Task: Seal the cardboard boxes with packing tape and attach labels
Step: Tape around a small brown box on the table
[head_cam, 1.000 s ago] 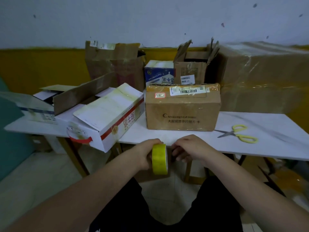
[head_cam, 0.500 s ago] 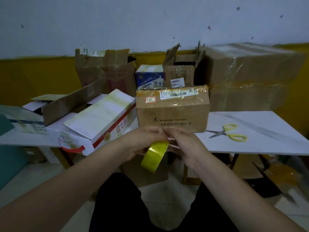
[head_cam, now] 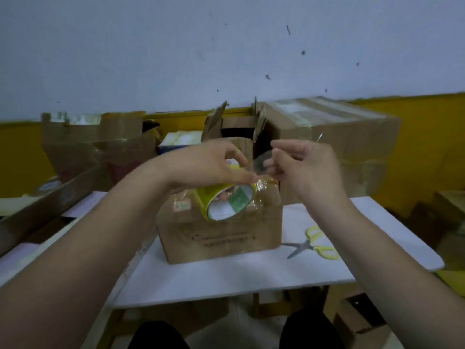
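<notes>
My left hand (head_cam: pixel 211 167) grips the yellow tape roll (head_cam: pixel 226 200) from above, fingers curled over its rim, and holds it up in front of the closed cardboard box (head_cam: pixel 219 235) — the roll hangs just over the box's near top edge. My right hand (head_cam: pixel 302 167) pinches the clear tape end (head_cam: pixel 261 163) between thumb and fingertips, just right of the roll. The box stands on the white worktop (head_cam: pixel 226 275), flaps shut under glossy tape, with a small label (head_cam: pixel 182 205) on its near top left corner; what is inside I cannot tell. To its right on the worktop lie the yellow-handled scissors (head_cam: pixel 314 245), well apart from the box. Behind it stands an open box (head_cam: pixel 239 129) with torn flaps up, its inside dark. Far right sits a large taped box (head_cam: pixel 339 137) — closed. Far left leans a crumpled brown carton (head_cam: pixel 95 139), and a long flat cardboard piece (head_cam: pixel 45 205) lies along the left edge.
</notes>
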Demonstrator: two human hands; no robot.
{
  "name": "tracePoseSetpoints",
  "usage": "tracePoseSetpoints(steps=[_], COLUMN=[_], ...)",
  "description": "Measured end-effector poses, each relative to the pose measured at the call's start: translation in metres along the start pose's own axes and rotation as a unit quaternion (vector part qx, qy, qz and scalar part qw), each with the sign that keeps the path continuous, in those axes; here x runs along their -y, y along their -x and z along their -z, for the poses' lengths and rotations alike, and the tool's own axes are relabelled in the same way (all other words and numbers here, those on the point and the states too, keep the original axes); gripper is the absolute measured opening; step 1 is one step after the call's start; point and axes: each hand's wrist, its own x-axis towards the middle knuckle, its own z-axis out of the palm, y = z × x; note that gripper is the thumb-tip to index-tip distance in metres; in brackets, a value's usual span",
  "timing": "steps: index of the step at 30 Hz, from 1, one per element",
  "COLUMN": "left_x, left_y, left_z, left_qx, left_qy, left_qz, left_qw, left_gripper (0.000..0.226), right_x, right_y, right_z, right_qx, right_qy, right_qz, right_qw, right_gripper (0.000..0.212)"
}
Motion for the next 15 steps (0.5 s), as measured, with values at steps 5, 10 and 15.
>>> tracePoseSetpoints(steps=[5, 10, 15], left_x=[0.012, 0.052, 0.092], left_y=[-0.045, -0.087, -0.088], left_z=[0.026, 0.004, -0.041], left_qx=[-0.079, -0.144, -0.191], left_qy=[-0.021, -0.063, 0.044], left_qz=[-0.074, -0.089, -0.117], left_qw=[0.994, 0.984, 0.974], left_gripper=[0.047, 0.031, 0.043], right_x=[-0.025, -0.063, -0.095], right_y=[-0.05, -0.071, -0.068], right_z=[0.007, -0.001, -0.006], right_qx=[-0.038, -0.022, -0.016], right_qy=[0.002, 0.008, 0.079], right_qz=[0.011, -0.032, -0.052], right_qw=[0.999, 0.999, 0.995], right_gripper=[0.018, 0.017, 0.02])
